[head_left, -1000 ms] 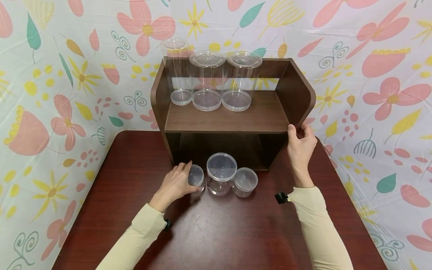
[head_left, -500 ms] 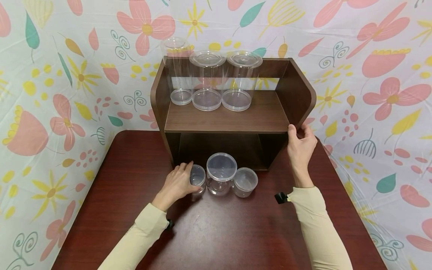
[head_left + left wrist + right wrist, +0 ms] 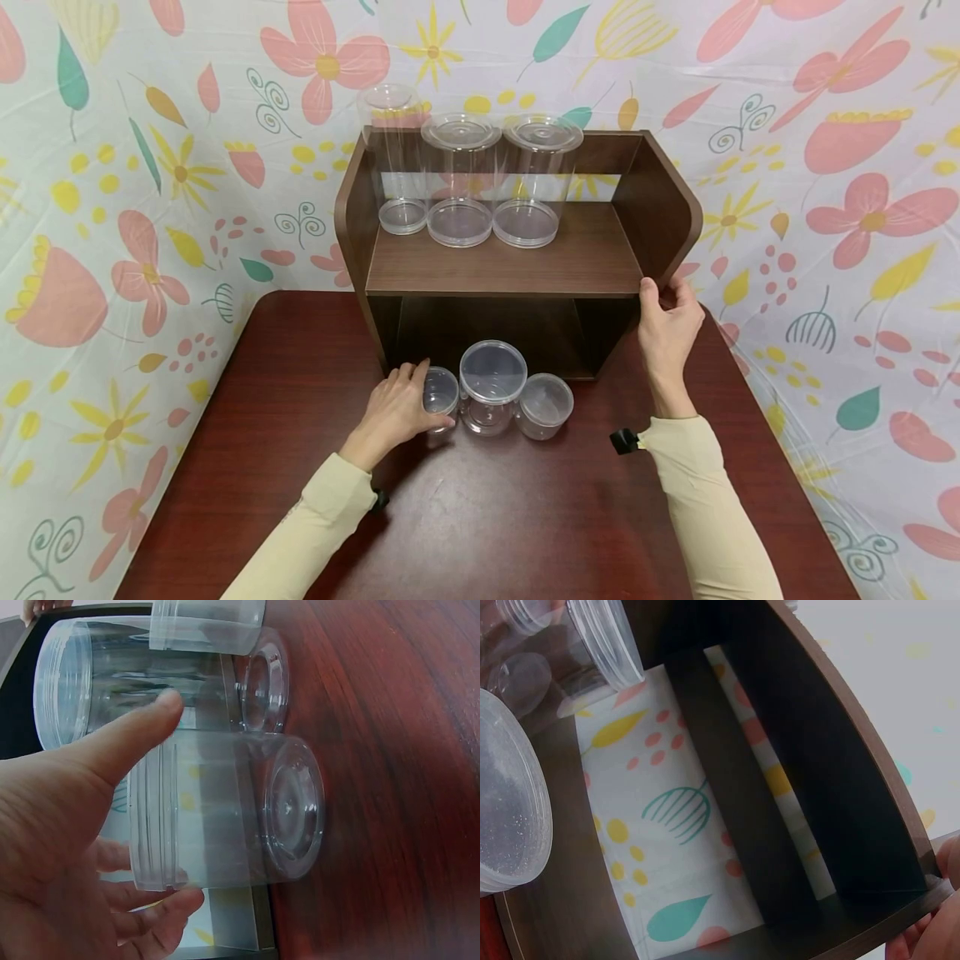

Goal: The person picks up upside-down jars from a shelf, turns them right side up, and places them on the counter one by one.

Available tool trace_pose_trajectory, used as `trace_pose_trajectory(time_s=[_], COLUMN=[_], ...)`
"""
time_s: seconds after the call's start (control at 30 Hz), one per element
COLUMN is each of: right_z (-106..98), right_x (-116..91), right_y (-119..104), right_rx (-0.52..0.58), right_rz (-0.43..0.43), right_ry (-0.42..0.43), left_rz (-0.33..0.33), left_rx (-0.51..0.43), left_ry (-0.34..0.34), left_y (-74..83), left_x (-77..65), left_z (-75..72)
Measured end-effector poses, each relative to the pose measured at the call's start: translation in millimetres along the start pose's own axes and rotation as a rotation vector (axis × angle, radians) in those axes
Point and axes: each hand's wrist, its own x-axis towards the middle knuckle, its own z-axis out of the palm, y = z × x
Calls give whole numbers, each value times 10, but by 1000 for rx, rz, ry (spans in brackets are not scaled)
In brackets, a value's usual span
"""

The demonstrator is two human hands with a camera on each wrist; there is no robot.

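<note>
My left hand (image 3: 392, 414) grips a small clear jar (image 3: 441, 393) standing on the table, leftmost of three in a row. In the left wrist view the thumb (image 3: 154, 724) lies along one side of this jar (image 3: 225, 814) and the fingers curl at the other. Right beside it stands a taller clear jar (image 3: 492, 375), then another short jar (image 3: 545, 406) with a cloudy top. My right hand (image 3: 670, 333) pinches the front right edge of a dark brown two-tier shelf (image 3: 502, 271), thumb in front. The right wrist view shows only part of that hand at the shelf's corner.
Three tall clear containers, including a narrow one (image 3: 393, 167) and a wide one (image 3: 536, 183), stand on the upper tier toward the left. Below is the open lower compartment (image 3: 487, 325). A floral cloth (image 3: 750, 183) hangs close behind the reddish-brown table (image 3: 480, 517).
The left hand and the leftmost jar have shifted slightly to the right, closer to the taller jar. The right hand stays on the shelf edge.
</note>
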Motion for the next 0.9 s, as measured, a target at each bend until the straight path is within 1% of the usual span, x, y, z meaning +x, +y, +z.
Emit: trace_pose_trajectory(time_s=[0.1,0.17,0.3,0.47,0.6,0.73,0.8,0.9], right_z=[1,2,3,2,3,3,4,9], right_x=[-1,-2,-9,-2,5,8,6,-4], right_y=[3,2,-8,-3,1,1,3,8], right_rx=[3,3,4,12,16,22,21,20], right_rz=[-3,-6,-7,-4,1,3,3,8], right_ry=[0,1,8,3,-1,-1,1,2], left_rz=[-19,-31,-40,-57,-67,-47,-33,-13], left_rx=[-6,-16,-44,-81,-132,-191,-222,-263], left_ry=[5,8,23,55,75,133,162,189], left_y=[0,10,48,158,278,397,455,527], left_x=[-6,-10,-10,-47,-99,-142,-150,-141], left_z=[-28,-77,-232,-503,-753,-1004,-1128,-1318])
